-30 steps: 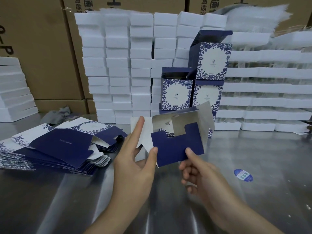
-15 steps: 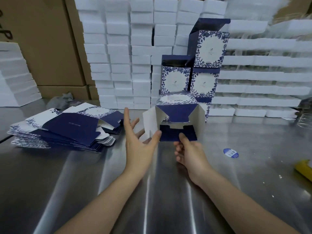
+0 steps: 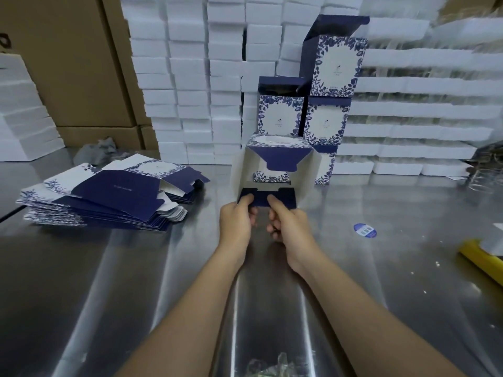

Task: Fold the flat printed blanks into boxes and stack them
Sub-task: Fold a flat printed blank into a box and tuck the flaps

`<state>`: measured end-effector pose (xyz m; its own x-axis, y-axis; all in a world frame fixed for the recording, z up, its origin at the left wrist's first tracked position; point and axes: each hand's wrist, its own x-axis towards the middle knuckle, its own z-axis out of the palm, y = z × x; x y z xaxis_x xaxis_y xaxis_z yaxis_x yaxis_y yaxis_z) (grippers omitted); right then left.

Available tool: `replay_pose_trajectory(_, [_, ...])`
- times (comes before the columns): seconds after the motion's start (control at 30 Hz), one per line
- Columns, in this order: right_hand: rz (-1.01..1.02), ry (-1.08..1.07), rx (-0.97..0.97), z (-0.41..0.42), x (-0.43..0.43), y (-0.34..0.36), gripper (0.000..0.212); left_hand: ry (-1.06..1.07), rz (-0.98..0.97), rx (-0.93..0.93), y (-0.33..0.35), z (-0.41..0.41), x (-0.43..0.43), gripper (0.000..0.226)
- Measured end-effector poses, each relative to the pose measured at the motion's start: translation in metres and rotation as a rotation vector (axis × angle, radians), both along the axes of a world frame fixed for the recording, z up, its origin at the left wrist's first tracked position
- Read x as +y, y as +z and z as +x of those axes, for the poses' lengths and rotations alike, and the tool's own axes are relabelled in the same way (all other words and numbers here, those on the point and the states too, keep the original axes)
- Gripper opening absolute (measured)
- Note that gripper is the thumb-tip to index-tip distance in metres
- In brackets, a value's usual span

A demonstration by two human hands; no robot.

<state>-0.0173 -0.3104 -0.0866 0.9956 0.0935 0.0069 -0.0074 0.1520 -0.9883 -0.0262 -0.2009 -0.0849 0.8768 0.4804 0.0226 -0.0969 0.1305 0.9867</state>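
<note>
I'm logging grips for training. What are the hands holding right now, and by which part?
The left hand and right hand both pinch the half-folded box by its dark blue near flap, thumbs on top.

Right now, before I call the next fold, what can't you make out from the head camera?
All in the head view:
- Fingertips of the left hand and right hand: hidden behind the half-folded box's navy flap.
- Print on the stacked boxes: too small.
- Blue sticker text: blurred.
- Yellow object: cut off by the right edge.
- Crumpled wrapper: cut off by the bottom edge.
</note>
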Motion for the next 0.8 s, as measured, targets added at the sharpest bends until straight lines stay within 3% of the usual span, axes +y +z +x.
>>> replay_pose_trajectory(0.23, [0.171,-0.071,0.073,0.000,-0.002,-0.001,0.051,0.057,-0.213,-0.006,-0.003,-0.017,-0.017,0.035])
replay_pose_trajectory(0.8, [0.150,-0.033,0.058,0.002,0.000,0.000,0.050,0.169,-0.216,-0.038,-0.007,0.001,-0.016,0.034])
